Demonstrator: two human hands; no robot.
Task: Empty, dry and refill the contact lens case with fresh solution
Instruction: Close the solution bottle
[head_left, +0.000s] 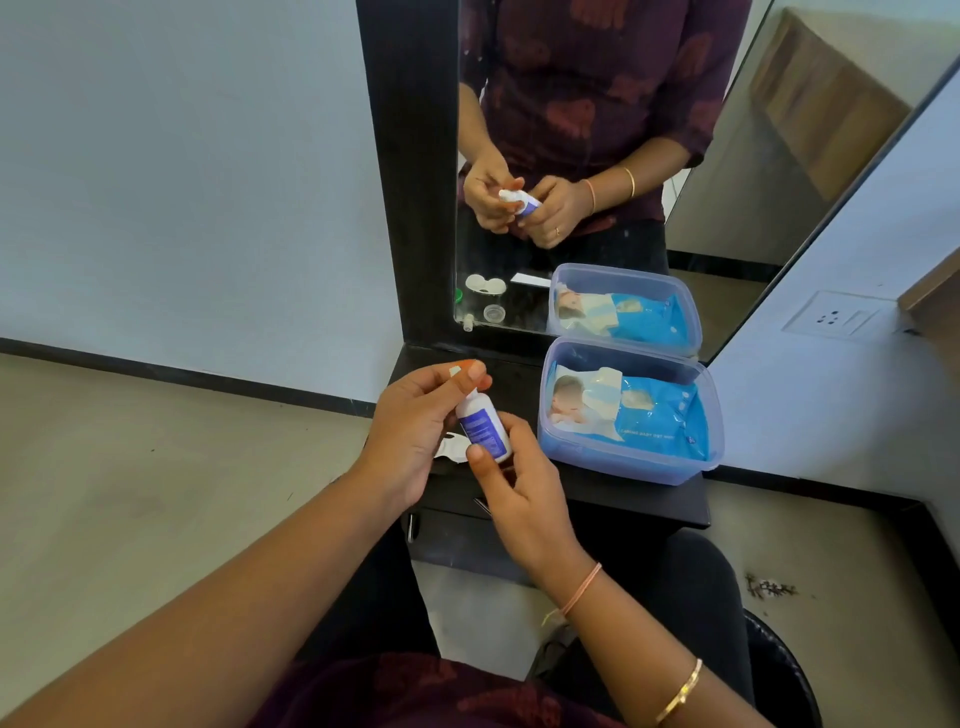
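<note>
A small white solution bottle (483, 428) with a blue label is held tilted above the black shelf. My right hand (519, 493) grips its lower body from below. My left hand (415, 421) pinches the cap end at the top with thumb and fingertips. The white contact lens case (451, 446) lies on the shelf, mostly hidden behind my left hand and the bottle. In the mirror, the case's reflection (485, 285) shows its two wells uncovered, with a green cap (459, 295) and a clear cap (493, 313) lying beside it.
A clear plastic tub (711, 415) holding a blue pack of wet wipes stands on the right half of the black shelf (623, 493), against the mirror (597, 156). A wall socket (836, 318) is at the right. A drawer handle sits below the shelf's front edge.
</note>
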